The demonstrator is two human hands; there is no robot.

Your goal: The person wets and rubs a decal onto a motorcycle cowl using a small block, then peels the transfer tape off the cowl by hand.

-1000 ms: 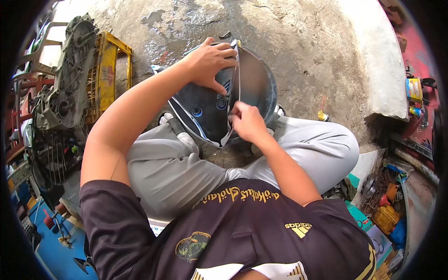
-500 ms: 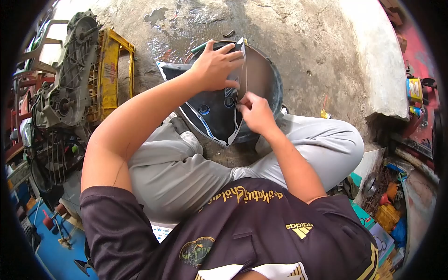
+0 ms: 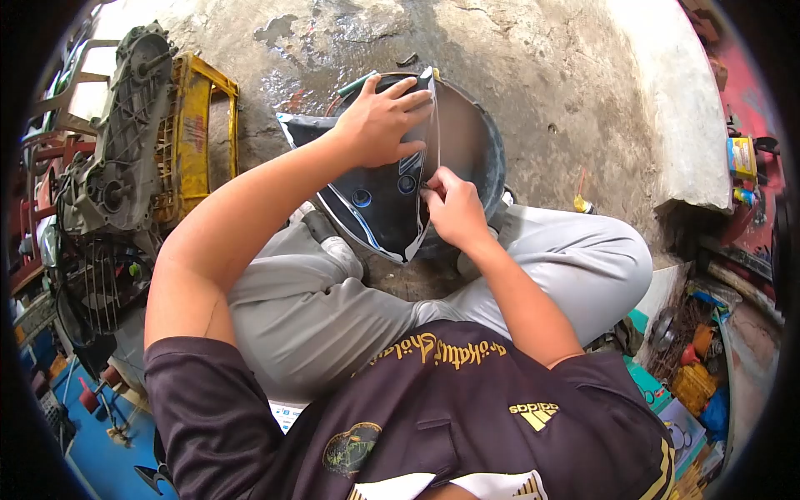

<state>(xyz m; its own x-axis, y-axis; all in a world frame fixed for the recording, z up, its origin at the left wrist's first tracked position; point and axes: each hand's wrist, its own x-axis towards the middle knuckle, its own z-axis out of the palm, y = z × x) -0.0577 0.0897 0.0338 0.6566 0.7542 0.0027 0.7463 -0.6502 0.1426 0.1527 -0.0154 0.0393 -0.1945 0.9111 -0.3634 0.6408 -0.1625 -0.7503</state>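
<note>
A glossy black, roughly triangular panel with pale edges and two round fittings rests across a round dark basin holding brownish water. My left hand lies on the panel's upper part, fingers spread and palm down. At its right edge, my right hand is closed, thumb and forefinger pinched together beside the lower round fitting. A thin pale line runs along that edge from the top tip towards the pinch. Whatever sits between those fingertips is too small to make out.
Wet concrete floor surrounds the basin. To the left stand a yellow crate and a grey metal engine casing. A concrete block is at the right, above assorted tools and parts. My crossed legs flank the basin.
My right hand has shifted very slightly left and down along the panel's edge. The panel has tilted a little, and my left hand stays pressed on it.
</note>
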